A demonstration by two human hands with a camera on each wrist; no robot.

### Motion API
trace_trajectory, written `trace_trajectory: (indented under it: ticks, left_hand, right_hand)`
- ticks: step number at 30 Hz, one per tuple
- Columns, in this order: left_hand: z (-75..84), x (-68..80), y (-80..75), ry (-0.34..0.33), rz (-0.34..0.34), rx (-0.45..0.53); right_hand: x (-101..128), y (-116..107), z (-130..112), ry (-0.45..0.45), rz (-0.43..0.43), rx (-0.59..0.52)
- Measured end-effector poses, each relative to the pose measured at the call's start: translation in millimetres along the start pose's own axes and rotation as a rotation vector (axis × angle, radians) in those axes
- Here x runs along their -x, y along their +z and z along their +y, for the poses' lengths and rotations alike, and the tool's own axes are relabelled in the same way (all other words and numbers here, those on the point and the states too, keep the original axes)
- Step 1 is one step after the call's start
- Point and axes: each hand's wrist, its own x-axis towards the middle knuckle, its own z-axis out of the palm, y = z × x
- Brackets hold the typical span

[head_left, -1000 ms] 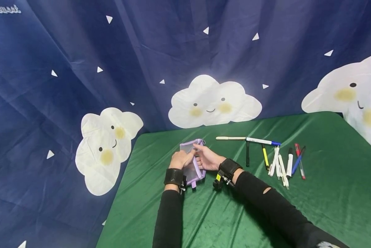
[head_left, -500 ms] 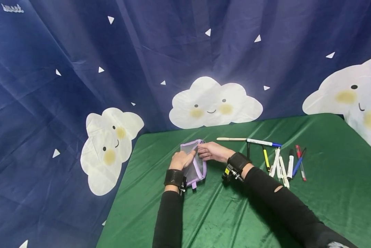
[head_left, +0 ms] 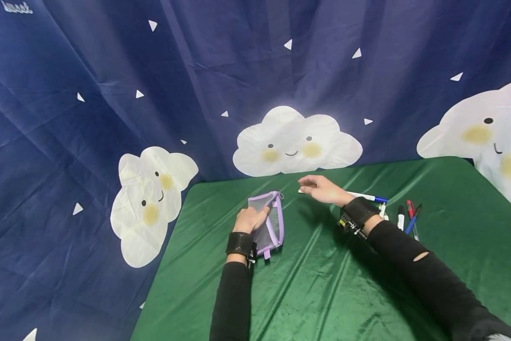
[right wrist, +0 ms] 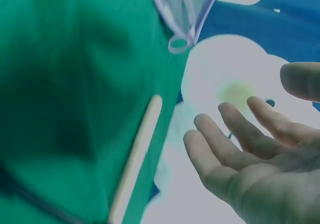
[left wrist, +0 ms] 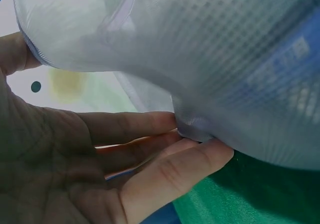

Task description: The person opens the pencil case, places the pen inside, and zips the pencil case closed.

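A lilac mesh pouch lies on the green table cloth. My left hand grips its left edge. In the left wrist view the mesh is bunched between the thumb and the fingers. My right hand hovers open, fingers spread, over the left end of a cream pen at the far side of the table. In the right wrist view that pen lies just below the relaxed fingers, untouched, and the pouch is beyond it.
A white pen with a blue cap lies behind the right wrist. Several more pens are spread to its right, partly hidden by the forearm. A dark blue backdrop with clouds hangs right behind the table.
My right hand has let go of the pouch and moved right and away to above the cream pen. The left hand stays on the pouch.
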Motion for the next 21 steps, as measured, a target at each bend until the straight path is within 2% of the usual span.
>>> trace_trajectory:
  ticks: [8,13,21]
  left_hand:
    - [1.8,1.7,-0.5,-0.002,0.000,0.008]
    - [2.3,3.1,-0.6,0.002,0.000,0.002]
    - [3.8,1.4,0.4,0.016,-0.005,0.002]
  right_hand:
    - [17,-34,19,-0.008,0.064,0.118]
    - [25,-47,39,-0.008,0.086,0.217]
    - [39,-63,63,0.033,0.108,0.316]
